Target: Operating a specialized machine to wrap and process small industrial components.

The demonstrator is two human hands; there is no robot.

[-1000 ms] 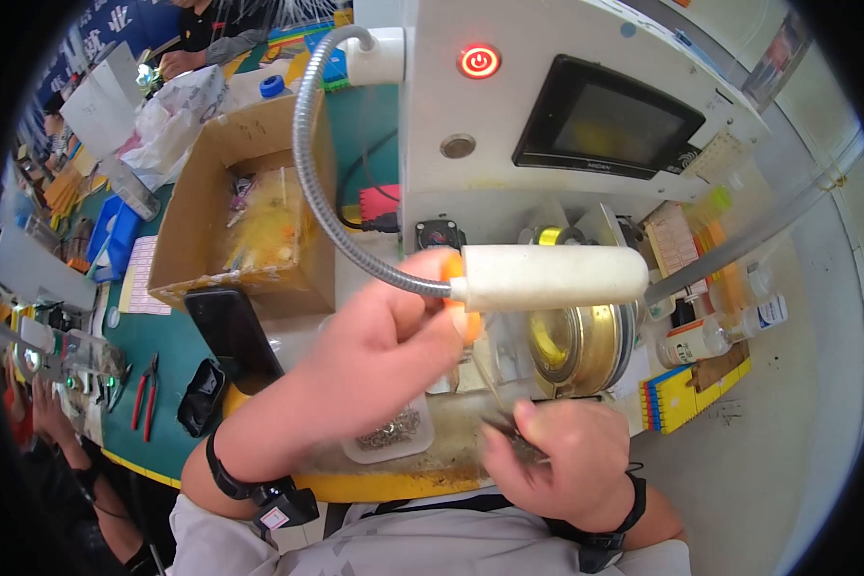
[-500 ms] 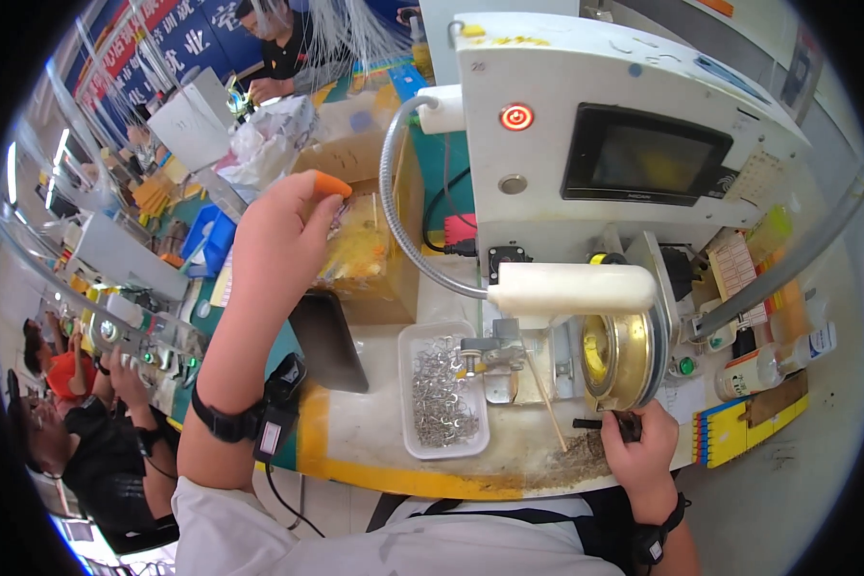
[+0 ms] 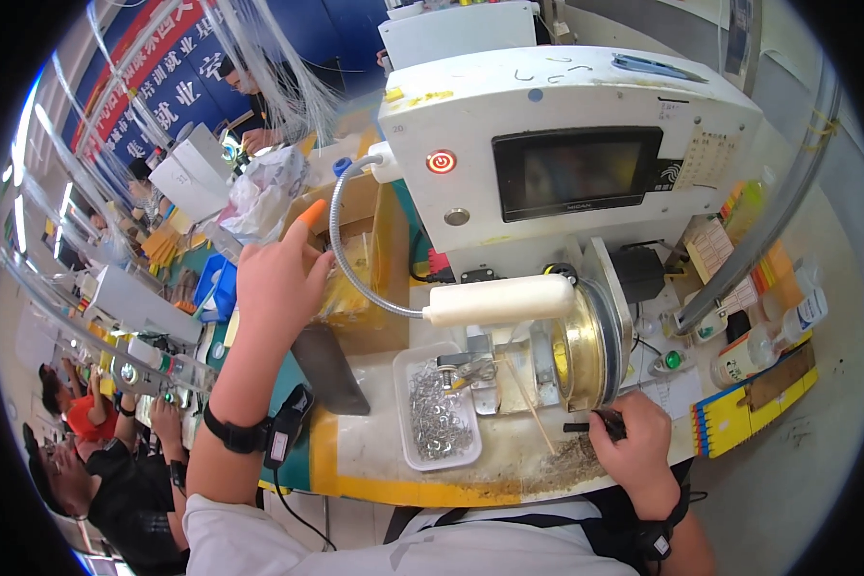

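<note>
My left hand is raised beside an open cardboard box lined with clear plastic. Its index finger, capped in orange, points up and the thumb stands apart; nothing shows between them. Low on the right, my right hand is closed around a dark, short-stemmed handle, just below the brass-coloured wheel of a white machine. Left of the wheel, a small metal clamp overhangs a white tray of small metal hooks. A thin wooden stick leans near the clamp.
A white cylinder on a flexible metal hose hangs before the wheel. A dark grey panel stands by my left forearm. Yellow strips and bottles are on the right. Other people work at benches on the left.
The view has shifted, so the machine sits further left and lower. My left index finger has straightened away from the thumb, opening the pinch. My right hand stays closed on the handle.
</note>
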